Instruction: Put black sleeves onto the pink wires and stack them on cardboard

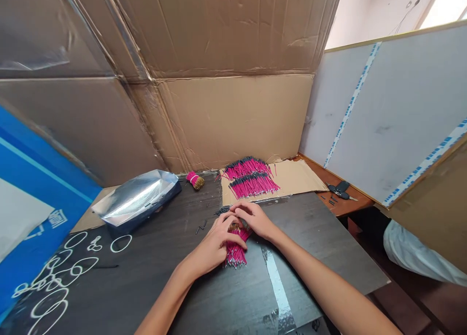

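Observation:
A bundle of short pink wires (pixel 236 252) with bare metal tips lies on the dark table in front of me. My left hand (pixel 218 238) is closed around it, thumb across the near side and fingers over the far end. My right hand (pixel 254 218) is curled at the bundle's far end, its fingertips meeting my left fingers; what they pinch is hidden. Just beyond the fingers lies a small pile of thin black tubes (pixel 222 211). Farther back, rows of pink wires with black ends (pixel 253 184) are spread on a cardboard sheet (pixel 304 175).
A banded pink wire bundle (pixel 195 180) lies at the back, beside a shiny silver package (pixel 138 199). White rubber bands (pixel 67 272) are scattered at left. A black-handled tool or key (pixel 340 190) rests at right. Cardboard walls (pixel 233 121) enclose the back. A person's sleeve (pixel 416 252) shows at right.

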